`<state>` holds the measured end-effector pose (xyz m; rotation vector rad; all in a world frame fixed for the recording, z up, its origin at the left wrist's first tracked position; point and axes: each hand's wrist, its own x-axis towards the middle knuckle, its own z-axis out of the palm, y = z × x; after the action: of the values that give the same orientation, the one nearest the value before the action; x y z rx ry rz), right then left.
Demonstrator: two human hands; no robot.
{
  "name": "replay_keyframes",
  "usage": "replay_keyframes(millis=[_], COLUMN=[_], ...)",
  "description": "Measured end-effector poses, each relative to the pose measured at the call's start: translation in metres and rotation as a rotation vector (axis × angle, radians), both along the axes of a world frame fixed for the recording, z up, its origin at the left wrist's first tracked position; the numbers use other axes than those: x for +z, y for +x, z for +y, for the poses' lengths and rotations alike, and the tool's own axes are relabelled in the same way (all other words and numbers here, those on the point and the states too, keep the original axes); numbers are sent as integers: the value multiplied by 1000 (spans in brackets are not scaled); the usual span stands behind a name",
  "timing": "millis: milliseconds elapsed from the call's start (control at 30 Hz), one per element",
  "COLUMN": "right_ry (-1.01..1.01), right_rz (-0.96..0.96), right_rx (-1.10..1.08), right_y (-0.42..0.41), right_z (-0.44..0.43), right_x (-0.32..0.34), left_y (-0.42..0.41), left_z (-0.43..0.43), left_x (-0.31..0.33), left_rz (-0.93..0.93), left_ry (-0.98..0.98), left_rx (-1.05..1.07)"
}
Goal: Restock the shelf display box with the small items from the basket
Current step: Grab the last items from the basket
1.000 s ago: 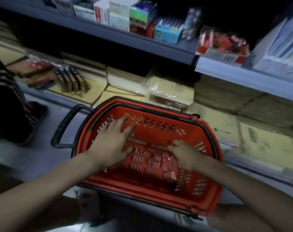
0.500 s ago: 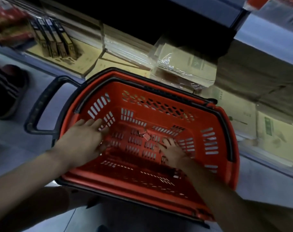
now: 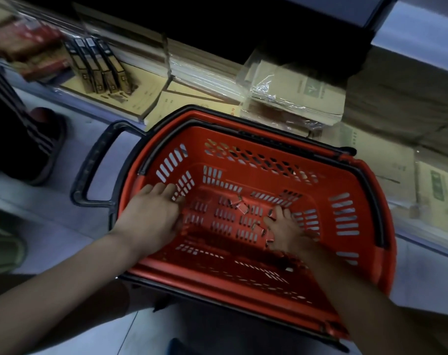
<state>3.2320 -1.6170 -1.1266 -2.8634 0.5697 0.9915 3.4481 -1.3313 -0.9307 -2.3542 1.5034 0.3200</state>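
Since a second ago the left hand (image 3: 151, 216) has slid off the heap to the near wall of the basket (image 3: 363, 196). Both hands now lie flat and well apart, gripping nothing visible. Only a few small items (image 3: 242, 207) remain loose between them, some touching the right hand (image 3: 285, 231). Raking them flat-fingered could push pieces through the floor slots. The display box is out of view.

Head-worn wide-angle view, pitched steeply down and forward.
The lens sits close above the red basket (image 3: 243, 131), which fills mid-frame. The left forearm (image 3: 64, 272) and right forearm (image 3: 358, 290) enter from the bottom edge, and the wrapped paper packs (image 3: 294, 93) run slanted across the top, so the frame is visibly tilted.
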Motion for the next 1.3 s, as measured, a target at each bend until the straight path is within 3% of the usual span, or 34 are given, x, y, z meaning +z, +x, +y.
replay_keyframes(millis=[267,433,733,800,900,1033,1233,1300], right_ry=[-71,-9,112,115,113,191,285,311], right_rz=[161,199,170,238,136,34,-298,-386], right_rx=[285,336,4,-33,-25,-238,-186,-153], right_y=[7,10,-1,-4,-5,-2,19,26], right_z=[-3,-8,-18,-19,-21,-20,-9,-4], right_x=[1,10,20,29,49,77,144,172], left_y=[-4,-8,-17,-15,-12,-9,-16,-27], left_z=[-5,-12,-27,-32,-38,-46,-62,-71], left_x=[0,-3,-2,0,7,17,22,25], left_rz=[-24,-27,-54,-24,78,264,710,944], left_ry=[40,30,55,55,1,-125,-352,-470], left_rx=[14,40,89,122,181,324,646,817])
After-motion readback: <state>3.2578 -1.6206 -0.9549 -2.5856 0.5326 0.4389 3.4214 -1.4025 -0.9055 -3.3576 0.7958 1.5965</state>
